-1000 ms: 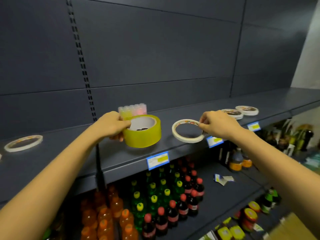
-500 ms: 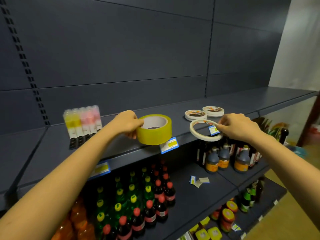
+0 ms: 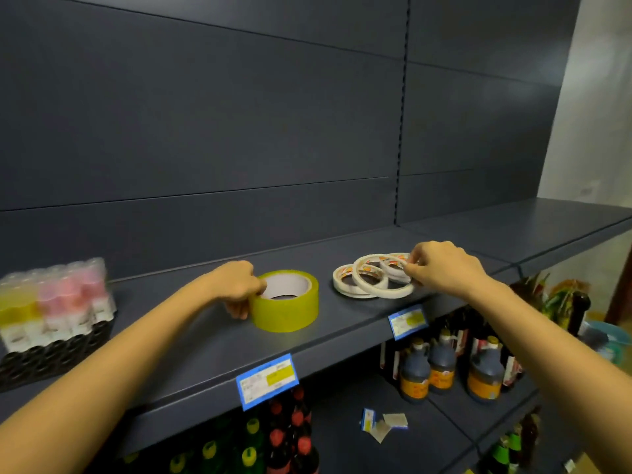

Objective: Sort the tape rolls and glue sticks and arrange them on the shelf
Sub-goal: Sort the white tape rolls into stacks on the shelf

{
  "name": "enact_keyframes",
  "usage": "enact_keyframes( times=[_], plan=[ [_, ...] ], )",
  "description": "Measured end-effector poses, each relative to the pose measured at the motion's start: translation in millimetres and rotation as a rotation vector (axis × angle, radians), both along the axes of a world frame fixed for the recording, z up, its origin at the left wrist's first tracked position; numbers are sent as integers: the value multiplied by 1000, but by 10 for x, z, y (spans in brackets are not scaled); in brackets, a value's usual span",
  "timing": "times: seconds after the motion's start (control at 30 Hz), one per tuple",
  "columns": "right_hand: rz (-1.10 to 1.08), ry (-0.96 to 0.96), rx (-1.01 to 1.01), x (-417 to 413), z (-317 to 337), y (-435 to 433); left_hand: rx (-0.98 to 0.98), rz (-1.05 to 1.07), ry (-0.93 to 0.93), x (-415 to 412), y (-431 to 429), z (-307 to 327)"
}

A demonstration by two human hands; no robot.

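As right hand (image 3: 444, 270) pinches tape roll (image 3: 379, 291), far roll (image 3: 396, 258) half hidden

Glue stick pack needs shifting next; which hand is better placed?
Left. The left hand grips the yellow tape roll, nearer the glue stick pack; the right hand pinches a white tape ring farther right.

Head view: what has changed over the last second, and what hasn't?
The left hand carried the yellow tape roll rightward and set it on the shelf, still gripping it. The right hand moved the thin white ring right onto the two white rolls, still pinching it. Those rolls and the glue stick pack stayed put.
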State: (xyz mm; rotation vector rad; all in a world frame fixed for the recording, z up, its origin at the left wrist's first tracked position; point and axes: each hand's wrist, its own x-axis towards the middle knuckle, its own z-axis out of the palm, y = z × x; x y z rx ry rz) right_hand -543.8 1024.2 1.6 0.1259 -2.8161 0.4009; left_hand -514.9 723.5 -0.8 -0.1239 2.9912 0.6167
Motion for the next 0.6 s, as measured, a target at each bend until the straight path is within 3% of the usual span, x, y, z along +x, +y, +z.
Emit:
enact_keyframes(
  times=[0.1, 0.2, 0.33, 0.47, 0.6],
  plan=[
    [53, -34, -2, -273, -20, -91, -33, 46, 1, -61, 3, 12],
    [127, -66, -6, -501, -37, -173, -207, 104, 136, -61, -43, 93],
    [214, -154, 131, -725, -53, -239, -244, 199, 224, 11, -75, 145],
    [324, -11, 209, -788, 120, -306, -256, 321, 308, 186, 4, 148],
    [618, 95, 151, -664, 289, -621, -325, 479, 443, 497, 68, 105]
  ],
)
